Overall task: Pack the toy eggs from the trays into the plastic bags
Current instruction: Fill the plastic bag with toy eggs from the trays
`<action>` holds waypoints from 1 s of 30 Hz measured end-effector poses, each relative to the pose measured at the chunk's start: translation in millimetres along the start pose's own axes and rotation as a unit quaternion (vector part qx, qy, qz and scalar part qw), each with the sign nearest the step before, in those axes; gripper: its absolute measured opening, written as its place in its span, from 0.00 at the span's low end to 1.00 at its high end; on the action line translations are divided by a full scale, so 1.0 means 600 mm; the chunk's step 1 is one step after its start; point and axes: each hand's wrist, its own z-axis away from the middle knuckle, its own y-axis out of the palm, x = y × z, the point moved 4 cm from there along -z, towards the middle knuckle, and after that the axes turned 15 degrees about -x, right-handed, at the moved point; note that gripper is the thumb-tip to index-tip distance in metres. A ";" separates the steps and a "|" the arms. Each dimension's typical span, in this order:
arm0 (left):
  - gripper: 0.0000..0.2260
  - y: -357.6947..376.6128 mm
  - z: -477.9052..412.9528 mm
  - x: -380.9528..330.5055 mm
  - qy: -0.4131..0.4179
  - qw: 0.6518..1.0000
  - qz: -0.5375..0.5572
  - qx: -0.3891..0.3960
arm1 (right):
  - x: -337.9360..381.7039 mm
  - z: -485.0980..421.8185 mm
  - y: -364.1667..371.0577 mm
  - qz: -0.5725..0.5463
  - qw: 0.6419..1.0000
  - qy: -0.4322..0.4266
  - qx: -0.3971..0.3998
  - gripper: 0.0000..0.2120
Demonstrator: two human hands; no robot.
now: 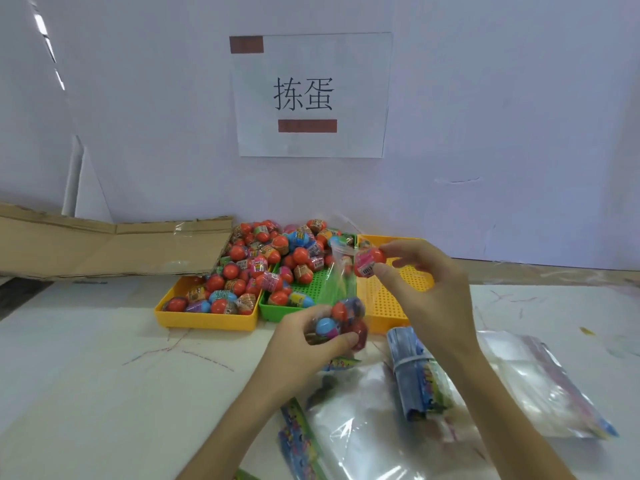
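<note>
Backdrop: white wall behind the desk (86,358), with a paper sign (310,95) bearing two dark characters and two reddish bars.
Desk surface: pale, marked with faint scribbles.
Cardboard: a flattened cardboard sheet (104,247) lies at the back left, one edge just beside the heap of eggs.
Trays: left yellow tray (204,320), green tray (311,278) and right yellow tray (398,299) stand side by side, touching.
Loose eggs: toy eggs (263,258) heap over the left yellow tray and the green one (mostly orange-red halves joined to wrapped halves in blue, pink or brown); the right yellow tray shows mostly its bare dotted floor.
Spare bags: a banded bundle of bags (419,379) and flat clear bags (363,427) lie on the desk near the person, under the forearms.
Held bag: a clear plastic bag (341,292) rises in front of the trays, partly hiding them; several eggs sit in its bottom.
Left hand (304,341): fingers curled round the filled bottom of the bag.
Right hand (426,282): thumb and fingertips pinch a pink-and-orange egg (369,261) at the bag's mouth.
</note>
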 end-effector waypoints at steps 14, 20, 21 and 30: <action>0.08 -0.001 0.001 0.004 0.007 1.000 -0.004 0.027 | -0.004 0.012 0.024 0.015 0.991 -0.018 0.135 0.03; 0.09 -0.003 -0.001 0.007 0.001 1.000 0.007 0.025 | -0.003 0.021 0.026 0.103 0.975 -0.075 0.180 0.13; 0.10 -0.002 0.000 0.008 0.000 1.000 0.006 0.029 | -0.004 0.023 0.028 0.114 0.973 -0.081 0.182 0.15; 0.07 -0.004 -0.002 0.011 -0.019 0.999 0.027 0.026 | -0.009 0.034 0.040 0.120 0.971 -0.110 0.173 0.08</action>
